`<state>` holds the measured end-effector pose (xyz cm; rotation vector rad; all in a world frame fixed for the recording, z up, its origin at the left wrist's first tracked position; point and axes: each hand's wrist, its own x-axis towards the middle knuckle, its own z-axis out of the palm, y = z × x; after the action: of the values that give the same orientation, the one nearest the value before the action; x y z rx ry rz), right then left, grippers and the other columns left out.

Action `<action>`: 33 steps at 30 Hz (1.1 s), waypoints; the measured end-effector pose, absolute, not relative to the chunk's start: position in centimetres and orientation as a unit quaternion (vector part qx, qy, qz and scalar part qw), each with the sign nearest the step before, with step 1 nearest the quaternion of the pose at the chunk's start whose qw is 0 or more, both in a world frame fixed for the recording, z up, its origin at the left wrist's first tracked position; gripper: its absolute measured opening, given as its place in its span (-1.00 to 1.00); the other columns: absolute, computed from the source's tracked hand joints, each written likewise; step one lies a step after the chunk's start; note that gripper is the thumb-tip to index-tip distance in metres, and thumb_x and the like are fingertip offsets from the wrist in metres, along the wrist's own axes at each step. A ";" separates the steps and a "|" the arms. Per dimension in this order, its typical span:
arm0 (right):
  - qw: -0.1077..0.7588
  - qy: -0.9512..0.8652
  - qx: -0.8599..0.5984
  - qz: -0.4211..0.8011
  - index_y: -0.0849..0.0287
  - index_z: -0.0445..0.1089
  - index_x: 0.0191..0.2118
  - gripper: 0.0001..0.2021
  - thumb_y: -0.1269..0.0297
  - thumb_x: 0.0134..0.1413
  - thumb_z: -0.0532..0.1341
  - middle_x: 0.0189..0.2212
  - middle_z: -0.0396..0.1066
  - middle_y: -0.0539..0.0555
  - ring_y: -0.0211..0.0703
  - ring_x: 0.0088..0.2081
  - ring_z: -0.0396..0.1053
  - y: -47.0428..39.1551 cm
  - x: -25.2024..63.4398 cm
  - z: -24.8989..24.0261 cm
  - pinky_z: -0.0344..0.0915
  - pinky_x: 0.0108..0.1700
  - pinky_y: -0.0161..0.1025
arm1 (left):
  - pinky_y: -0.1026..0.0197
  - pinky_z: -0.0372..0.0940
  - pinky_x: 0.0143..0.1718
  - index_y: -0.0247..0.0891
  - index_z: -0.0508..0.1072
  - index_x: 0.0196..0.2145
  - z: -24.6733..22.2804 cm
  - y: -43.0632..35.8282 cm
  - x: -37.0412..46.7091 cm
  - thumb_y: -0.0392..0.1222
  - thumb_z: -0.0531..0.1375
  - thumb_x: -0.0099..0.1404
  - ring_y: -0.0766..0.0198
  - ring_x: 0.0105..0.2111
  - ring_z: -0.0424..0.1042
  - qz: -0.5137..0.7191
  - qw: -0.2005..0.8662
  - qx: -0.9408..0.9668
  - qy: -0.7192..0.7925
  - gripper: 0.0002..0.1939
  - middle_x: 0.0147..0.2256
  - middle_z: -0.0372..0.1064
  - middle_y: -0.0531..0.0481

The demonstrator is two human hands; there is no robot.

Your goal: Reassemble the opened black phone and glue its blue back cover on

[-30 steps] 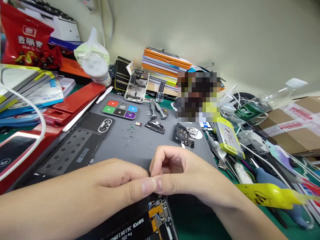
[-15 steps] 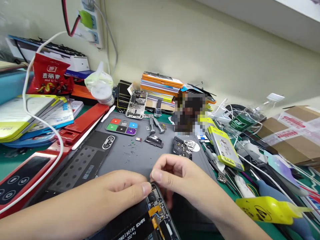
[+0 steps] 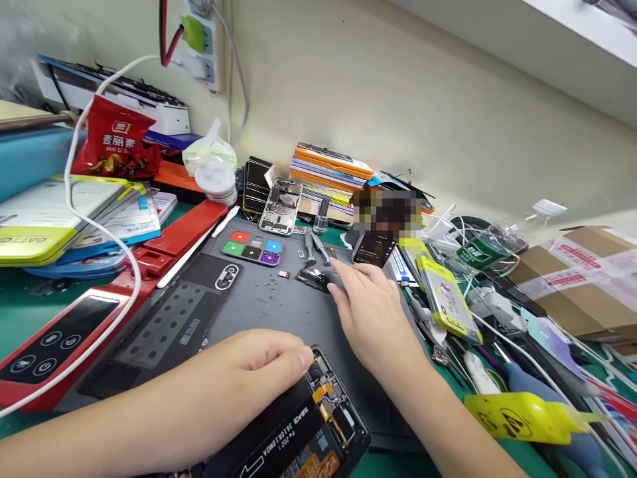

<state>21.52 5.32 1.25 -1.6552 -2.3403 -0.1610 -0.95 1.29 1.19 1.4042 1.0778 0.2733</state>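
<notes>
My left hand [image 3: 269, 372] is closed around the edge of an opened phone [image 3: 283, 435], thumb near its upper corner. The phone's black battery, orange flex cables and small circuit parts show. Over the grey mat [image 3: 279, 312] my right hand [image 3: 368, 312] reaches forward, its thumb and fingers apart with nothing visible between them. Its fingertips are close to a small black phone part [image 3: 312, 279]; whether they touch cannot be told. Whatever lies under that palm is hidden. A tiny card tray [image 3: 283, 273] rests left of the black part.
A detached phone back cover [image 3: 184, 318] lies left, beside a red device [image 3: 64, 338]. Behind are a colored screw pad [image 3: 252, 251], screwdrivers [image 3: 318, 245], an open phone shell [image 3: 281, 206] and a lit phone [image 3: 374, 250]. Tools and a yellow bottle [image 3: 517, 417] crowd the right.
My right hand has left the phone's upper corner and moved forward over the mat, covering the black part with the white sticker. My left hand still holds the phone. The view has shifted slightly.
</notes>
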 end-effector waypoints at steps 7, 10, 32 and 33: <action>0.153 -0.818 -0.553 -0.035 0.20 0.42 0.17 -0.67 0.45 0.34 0.18 -0.05 0.57 0.18 0.16 0.00 0.34 5.1 21.1 1.2 0.31 0.00 0.08 | 0.26 0.30 -0.36 -0.12 0.54 -0.19 1.3 1.1 -0.8 0.41 -0.02 0.40 0.09 -0.14 0.45 0.109 0.615 0.616 0.480 -0.40 -0.19 0.51 0.05; 0.161 -0.820 -0.549 -0.026 0.20 0.43 0.14 -0.69 0.45 0.34 0.19 -0.08 0.54 0.17 0.12 -0.04 0.35 5.0 21.1 1.2 0.32 0.00 0.04 | 0.26 0.32 -0.34 -0.11 0.56 -0.18 1.5 1.1 -0.8 0.39 0.00 0.41 0.09 -0.15 0.45 0.112 0.611 0.617 0.483 -0.42 -0.19 0.51 0.05; 0.208 -0.763 -0.590 0.165 0.03 0.42 -0.15 -0.89 0.24 0.39 0.14 -0.34 0.51 0.00 -0.11 -0.35 0.42 2.9 21.8 3.7 0.28 -0.32 -0.19 | 0.26 0.35 -0.12 -0.13 0.56 -0.24 2.1 1.5 -0.3 0.30 -0.03 0.46 0.14 -0.17 0.44 0.117 0.580 0.663 0.458 -0.46 -0.27 0.51 0.05; 0.196 -0.774 -0.582 0.153 0.03 0.42 -0.16 -0.90 0.27 0.37 0.15 -0.31 0.51 0.02 -0.08 -0.31 0.44 2.8 21.8 3.6 0.29 -0.29 -0.17 | 0.26 0.35 -0.11 -0.13 0.56 -0.24 2.2 1.5 -0.2 0.28 -0.02 0.46 0.14 -0.16 0.45 0.114 0.576 0.668 0.457 -0.47 -0.28 0.51 0.05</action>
<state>21.80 2.79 3.64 -1.6299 -2.1687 0.4286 -0.22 1.48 2.18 1.5650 1.0690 0.2666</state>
